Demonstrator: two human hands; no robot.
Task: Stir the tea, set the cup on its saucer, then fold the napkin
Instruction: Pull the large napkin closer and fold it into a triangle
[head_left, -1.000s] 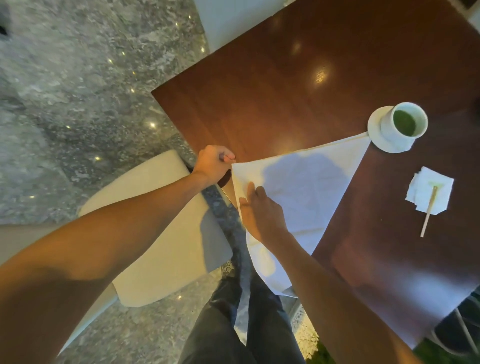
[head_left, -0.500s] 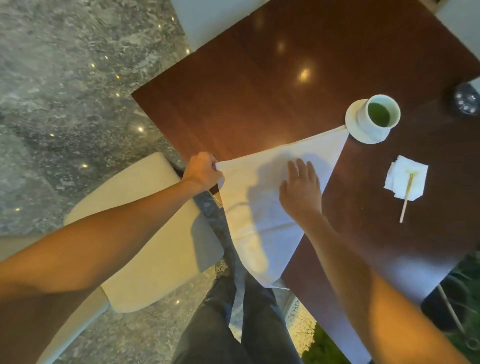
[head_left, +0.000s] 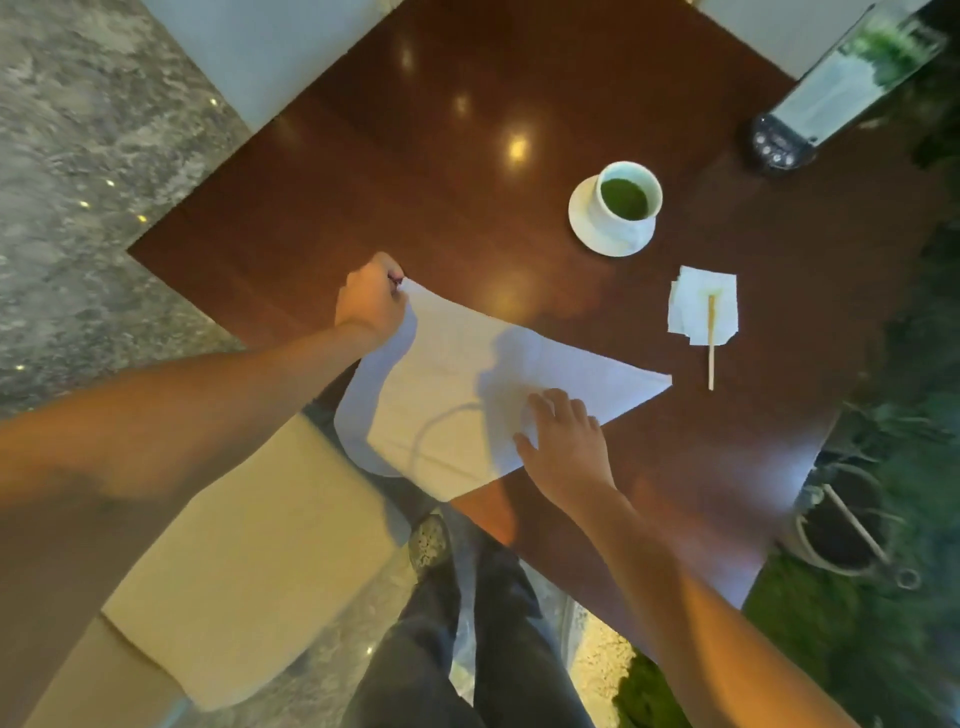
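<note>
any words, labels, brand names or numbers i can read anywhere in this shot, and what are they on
None can be read.
Dark device at the table's far right corner: a few small round buttons or marks, too blurred to read.
Cup, saucer, napkin, small paper square and wooden stirrer: no print visible.

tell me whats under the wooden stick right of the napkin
The stick lies with its upper end on a small paper square, its lower end on the bare table. Anything under the paper is hidden.
</note>
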